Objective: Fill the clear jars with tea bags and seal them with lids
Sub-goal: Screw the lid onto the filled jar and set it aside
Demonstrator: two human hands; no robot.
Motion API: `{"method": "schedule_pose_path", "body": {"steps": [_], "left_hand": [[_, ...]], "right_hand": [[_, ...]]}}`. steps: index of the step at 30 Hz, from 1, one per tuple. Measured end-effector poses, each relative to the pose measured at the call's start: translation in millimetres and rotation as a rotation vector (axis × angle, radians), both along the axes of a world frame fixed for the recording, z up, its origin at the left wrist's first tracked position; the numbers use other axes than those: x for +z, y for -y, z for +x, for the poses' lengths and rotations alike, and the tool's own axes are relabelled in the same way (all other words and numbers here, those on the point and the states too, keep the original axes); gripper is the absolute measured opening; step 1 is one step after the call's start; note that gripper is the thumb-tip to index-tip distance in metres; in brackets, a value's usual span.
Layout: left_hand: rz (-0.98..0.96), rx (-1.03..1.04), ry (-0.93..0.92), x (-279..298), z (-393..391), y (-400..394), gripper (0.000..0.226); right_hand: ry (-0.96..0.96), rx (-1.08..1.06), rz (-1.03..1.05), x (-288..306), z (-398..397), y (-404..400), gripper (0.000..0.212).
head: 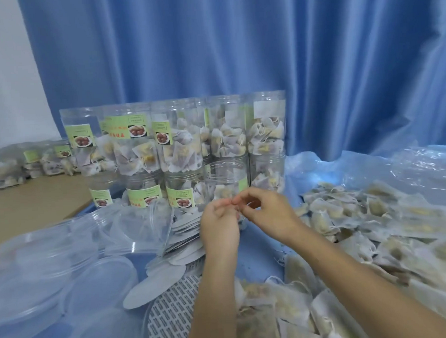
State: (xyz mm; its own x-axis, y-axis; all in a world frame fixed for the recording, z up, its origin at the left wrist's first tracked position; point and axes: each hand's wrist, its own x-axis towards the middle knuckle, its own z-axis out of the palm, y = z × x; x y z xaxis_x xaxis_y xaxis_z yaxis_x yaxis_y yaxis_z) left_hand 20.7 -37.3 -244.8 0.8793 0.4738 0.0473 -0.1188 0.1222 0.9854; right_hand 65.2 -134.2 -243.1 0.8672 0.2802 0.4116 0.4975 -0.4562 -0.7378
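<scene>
My left hand (219,225) and my right hand (267,213) meet fingertip to fingertip in the middle of the table, pinching something small and thin that I cannot make out, perhaps a string. Behind them stand clear jars (179,140) stacked in two rows, holding tea bags and bearing green labels. A heap of loose tea bags (359,219) spreads over the right side and the near edge. Clear lids (42,266) lie piled at the left. Round white seal discs (184,237) fan out beside my left wrist.
A blue curtain (237,53) hangs behind the table. More filled jars (37,159) lie on a brown surface at the far left. Crumpled clear plastic sheeting (395,166) covers the back right. Printed liner sheets (172,309) lie near the front.
</scene>
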Motion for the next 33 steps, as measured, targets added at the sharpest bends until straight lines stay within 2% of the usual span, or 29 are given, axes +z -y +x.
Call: {"method": "schedule_pose_path", "body": {"steps": [4,7,8,10,15,24,27,30,31,33], "left_hand": [[0.082,0.058,0.052,5,-7,-11,0.017],[0.044,0.050,0.064,5,-9,-13,0.016],[0.031,0.050,0.063,5,-9,-14,0.015],[0.016,0.058,0.066,3,-8,-14,0.015],[-0.055,0.083,0.071,0,-8,-17,0.017],[-0.053,0.116,0.104,8,-12,-18,0.016],[-0.056,0.140,0.132,10,-14,-21,0.012],[-0.052,0.159,0.151,12,-16,-24,0.014],[-0.057,0.164,0.152,12,-16,-25,0.015],[-0.064,0.173,0.152,14,-17,-27,0.014]], "right_hand": [[0.024,-0.129,0.039,-3,19,-10,0.020],[0.123,-0.220,-0.140,-8,32,-12,0.054],[0.133,-0.236,-0.195,-8,36,-15,0.059],[0.114,-0.245,-0.221,-4,44,-20,0.053],[0.131,-0.158,-0.081,-1,44,-8,0.028],[0.160,-0.063,-0.067,-5,-9,29,0.031],[0.102,-0.020,0.030,1,-19,29,0.044],[-0.059,0.081,0.228,12,-22,39,0.076],[-0.110,0.068,0.254,13,-20,45,0.078],[-0.201,-0.025,0.209,14,-16,55,0.052]]}}
